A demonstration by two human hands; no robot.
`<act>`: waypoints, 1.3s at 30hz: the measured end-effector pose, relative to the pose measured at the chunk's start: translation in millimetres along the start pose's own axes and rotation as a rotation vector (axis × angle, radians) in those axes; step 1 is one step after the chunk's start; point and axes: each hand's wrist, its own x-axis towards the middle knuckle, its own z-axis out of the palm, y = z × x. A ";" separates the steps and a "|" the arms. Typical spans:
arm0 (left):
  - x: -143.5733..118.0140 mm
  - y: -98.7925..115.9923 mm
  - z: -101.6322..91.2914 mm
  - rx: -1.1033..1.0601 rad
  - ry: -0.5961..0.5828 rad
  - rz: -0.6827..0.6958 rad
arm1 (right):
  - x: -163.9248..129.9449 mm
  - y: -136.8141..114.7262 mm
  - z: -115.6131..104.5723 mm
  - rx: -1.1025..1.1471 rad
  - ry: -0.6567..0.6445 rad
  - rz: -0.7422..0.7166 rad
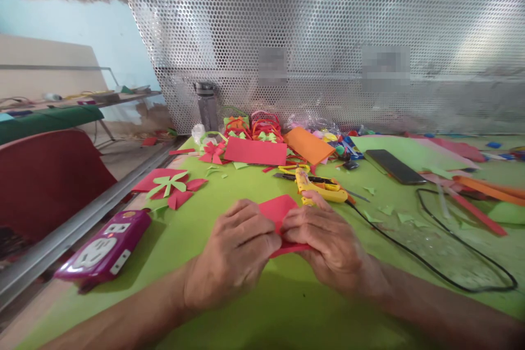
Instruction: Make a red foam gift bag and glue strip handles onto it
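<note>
Left hand (pixel 235 243): fingers closed on red paper (pixel 279 209)
Right hand (pixel 328 240): fingers closed on its other side
Risk to paper: crooked crease, if pulled unevenly

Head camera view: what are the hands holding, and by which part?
A folded red piece of paper: the left hand pinches its left side, the right hand its right side.

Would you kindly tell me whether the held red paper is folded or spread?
Partly folded: the red paper shows a pointed upper flap and a lower strip, differently angled.
</note>
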 end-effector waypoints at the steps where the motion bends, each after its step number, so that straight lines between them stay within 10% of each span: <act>1: 0.0 0.3 0.2 0.002 0.004 -0.005 | -0.1 0.1 0.0 -0.008 -0.004 0.000; 39: 0.6 1.3 -2.5 -0.029 0.004 -0.019 | -8.5 8.8 6.3 0.054 -0.064 0.012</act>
